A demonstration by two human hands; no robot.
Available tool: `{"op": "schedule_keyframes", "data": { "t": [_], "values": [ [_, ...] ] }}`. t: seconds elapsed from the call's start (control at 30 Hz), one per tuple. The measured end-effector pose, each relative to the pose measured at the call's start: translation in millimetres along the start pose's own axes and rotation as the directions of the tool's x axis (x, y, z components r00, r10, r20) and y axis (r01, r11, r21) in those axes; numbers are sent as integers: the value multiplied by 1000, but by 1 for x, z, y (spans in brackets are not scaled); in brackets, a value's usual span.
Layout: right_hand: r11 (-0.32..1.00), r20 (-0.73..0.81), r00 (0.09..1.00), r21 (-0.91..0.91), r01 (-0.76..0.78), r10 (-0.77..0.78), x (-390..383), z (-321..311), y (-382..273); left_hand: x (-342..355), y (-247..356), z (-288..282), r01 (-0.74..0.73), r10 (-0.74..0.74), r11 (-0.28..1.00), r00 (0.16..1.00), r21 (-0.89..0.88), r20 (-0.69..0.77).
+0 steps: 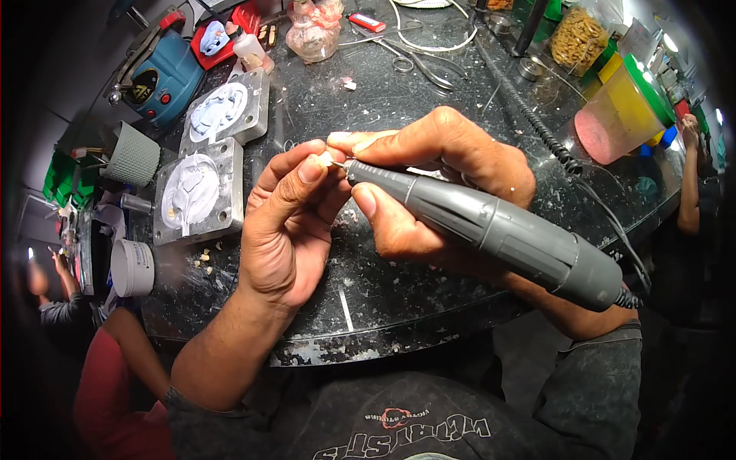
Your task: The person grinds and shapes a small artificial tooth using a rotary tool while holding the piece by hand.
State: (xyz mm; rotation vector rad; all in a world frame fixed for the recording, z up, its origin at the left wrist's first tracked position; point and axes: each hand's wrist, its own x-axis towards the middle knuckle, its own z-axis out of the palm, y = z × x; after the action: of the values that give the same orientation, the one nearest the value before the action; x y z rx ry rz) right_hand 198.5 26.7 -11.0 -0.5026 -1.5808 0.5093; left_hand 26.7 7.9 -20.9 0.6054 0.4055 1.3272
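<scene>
Over the black worktop, my left hand (282, 230) pinches a small cream-coloured, tooth-like piece (326, 159) between thumb and fingertips. My right hand (441, 149) is wrapped round a dark grey rotary handpiece (498, 222), whose coiled cord leaves its back end at the lower right. The handpiece's thin bit points at the piece and meets or nearly meets it; the exact contact is too small to tell. Left of my hands lie two metal flask halves: the nearer flask half (236, 180) holds white plaster, the farther flask half (257, 107) a pale bluish mould.
Small cream chips (205, 258) lie near the flask. A white tub (133, 268), a blue machine (161, 84), pliers (429, 73), a red lighter (366, 22) and a green-lidded container (621, 115) of pink powder stand around. Other people are at both sides.
</scene>
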Motion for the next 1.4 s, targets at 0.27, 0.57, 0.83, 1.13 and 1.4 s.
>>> {"op": "schedule_keyframes", "data": {
  "t": [0.27, 0.57, 0.83, 1.13, 1.4],
  "values": [
    [999, 1, 1000, 16, -28, 28, 0, 0, 0, 1, -1, 0, -11, 11, 1000, 1000, 16, 6],
    [1000, 11, 1000, 18, -13, 13, 0, -1, 4, 1, -1, -1, 1, -1, 1000, 1000, 4, -20],
    [1000, 7, 1000, -19, -2, 2, 0, -1, 0, 0, -1, -1, -10, 10, 1000, 1000, 28, 1],
    [999, -1, 1000, -46, -22, 22, -1, -2, -1, 0, -1, 0, -16, 16, 999, 1000, 32, 12],
    [999, -16, 1000, -30, -11, 10, 1, -2, -1, 1, -2, 0, -26, 25, 999, 1000, 45, 18]
  ]
}}
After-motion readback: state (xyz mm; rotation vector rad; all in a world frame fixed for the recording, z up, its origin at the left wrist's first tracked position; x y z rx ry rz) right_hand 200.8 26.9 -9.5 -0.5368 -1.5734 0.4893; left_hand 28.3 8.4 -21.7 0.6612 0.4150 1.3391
